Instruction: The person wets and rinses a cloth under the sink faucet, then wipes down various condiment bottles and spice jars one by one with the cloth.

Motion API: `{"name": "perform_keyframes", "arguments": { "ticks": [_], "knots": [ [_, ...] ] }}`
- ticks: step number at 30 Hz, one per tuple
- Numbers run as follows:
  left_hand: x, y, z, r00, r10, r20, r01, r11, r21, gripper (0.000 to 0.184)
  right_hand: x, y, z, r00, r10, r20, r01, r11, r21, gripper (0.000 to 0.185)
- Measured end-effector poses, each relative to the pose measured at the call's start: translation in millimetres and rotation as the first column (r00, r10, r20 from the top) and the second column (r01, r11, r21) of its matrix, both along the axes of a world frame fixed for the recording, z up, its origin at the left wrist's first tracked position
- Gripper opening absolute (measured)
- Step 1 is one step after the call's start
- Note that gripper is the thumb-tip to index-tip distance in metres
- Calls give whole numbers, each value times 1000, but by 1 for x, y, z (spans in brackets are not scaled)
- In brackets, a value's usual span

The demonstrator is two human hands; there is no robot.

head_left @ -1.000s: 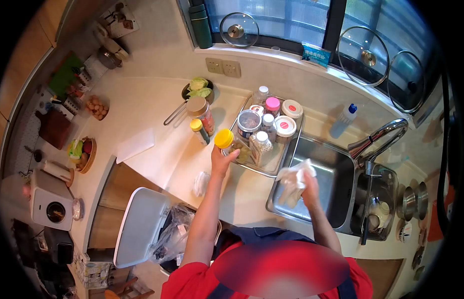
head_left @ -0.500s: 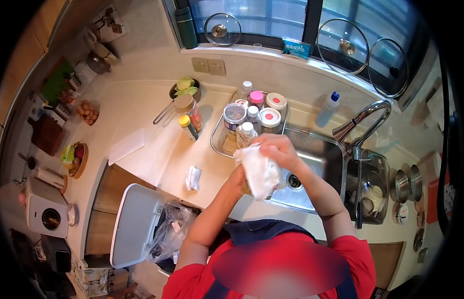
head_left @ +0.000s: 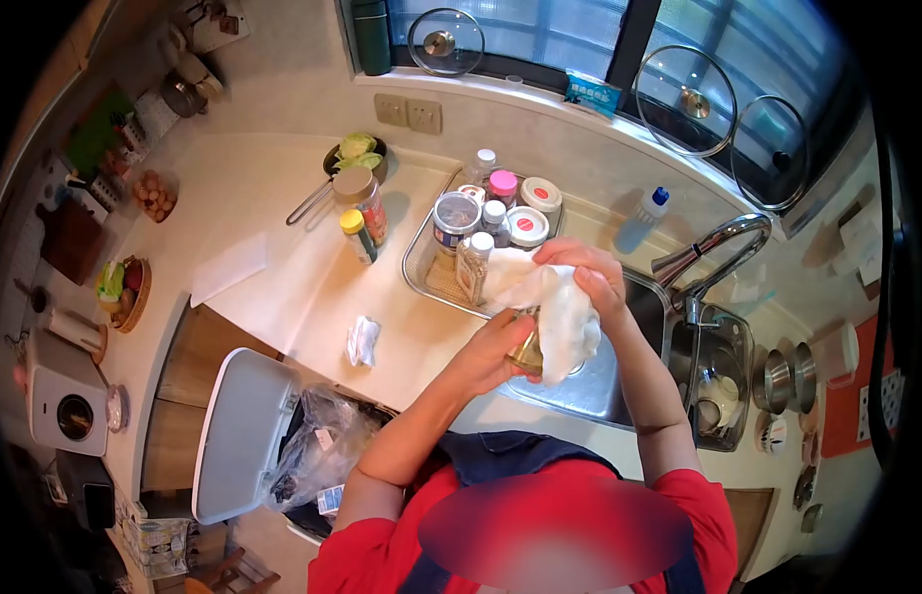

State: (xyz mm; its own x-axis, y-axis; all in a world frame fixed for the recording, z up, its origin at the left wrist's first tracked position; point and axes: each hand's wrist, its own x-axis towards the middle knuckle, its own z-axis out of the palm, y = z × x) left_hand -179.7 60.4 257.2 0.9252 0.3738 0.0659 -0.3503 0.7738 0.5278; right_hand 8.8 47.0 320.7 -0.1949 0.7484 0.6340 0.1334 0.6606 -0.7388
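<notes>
My left hand point(head_left: 491, 351) is closed around a small jar point(head_left: 526, 353) with yellowish-brown contents, partly covered by a white cloth point(head_left: 568, 332). My right hand point(head_left: 588, 269) grips this cloth from above and presses it against the jar, over the edge of the sink point(head_left: 619, 381). The cloth hangs down over the jar's right side and hides its top. Just behind my hands, a wire tray point(head_left: 426, 277) holds several lidded jars. Nearest to the cloth there is a clear white-capped jar point(head_left: 473, 267).
A crumpled white cloth point(head_left: 362, 342) lies on the counter, left of my hands. Below it stands an open bin point(head_left: 238, 436) with a plastic bag. A yellow-capped bottle point(head_left: 358, 236) and a tan-lidded jar point(head_left: 359, 193) stand further back. The faucet point(head_left: 718, 247) arches at the right.
My right hand has shifted slightly right with the cloth, which is now spread more loosely. The jar in my left hand shows more plainly. The whole view has shifted a little.
</notes>
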Motion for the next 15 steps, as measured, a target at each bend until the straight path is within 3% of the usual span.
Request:
{"name": "perform_keyframes", "arguments": {
  "ticks": [1, 4, 5, 6, 7, 8, 10, 11, 13, 14, 15],
  "knots": [
    [1, 1, 1, 992, 93, -80, -79, 983, 169, 63, 0, 1, 0, 1000, 4, 0, -4, 1000, -2, 36],
    [-1, -3, 13, 951, 234, -200, -165, 936, 311, 65, -3, 3, 5, 995, -13, -101, -1, 991, -137, 36],
    [-3, -2, 19, 951, 235, -202, -166, 937, 309, 65, -4, 1, 10, 986, -80, -146, 31, 949, -312, 35],
    [-4, 1, 26, 889, 362, -279, -149, 806, 572, 66, -5, 0, 13, 972, -154, -179, 51, 876, -479, 34],
    [-5, 4, 29, 811, 498, -309, -78, 614, 785, 68, -3, 4, 10, 971, -154, -181, 49, 875, -481, 34],
    [-3, 4, 26, 810, 497, -313, -76, 617, 783, 68, 0, 11, 6, 985, -173, 21, 162, 867, -471, 33],
    [5, 3, 16, 563, 819, -109, 72, 83, 994, 72, -6, 14, 9, 890, -250, 382, 383, 863, -329, 30],
    [6, 2, 13, 563, 820, -109, 73, 82, 994, 72, -8, 15, 6, 890, -250, 381, 383, 863, -329, 30],
    [8, -1, 11, 504, 860, -76, 182, -20, 983, 75, -9, 18, -3, 773, -337, 537, 542, 791, -284, 30],
    [8, 1, 10, 505, 860, -70, 182, -26, 983, 75, -7, 17, -7, 810, -358, 463, 528, 790, -312, 28],
    [6, 3, 9, 553, 829, -85, 61, 62, 996, 76, -4, 17, -13, 810, -361, 462, 529, 790, -310, 28]
  ]
}}
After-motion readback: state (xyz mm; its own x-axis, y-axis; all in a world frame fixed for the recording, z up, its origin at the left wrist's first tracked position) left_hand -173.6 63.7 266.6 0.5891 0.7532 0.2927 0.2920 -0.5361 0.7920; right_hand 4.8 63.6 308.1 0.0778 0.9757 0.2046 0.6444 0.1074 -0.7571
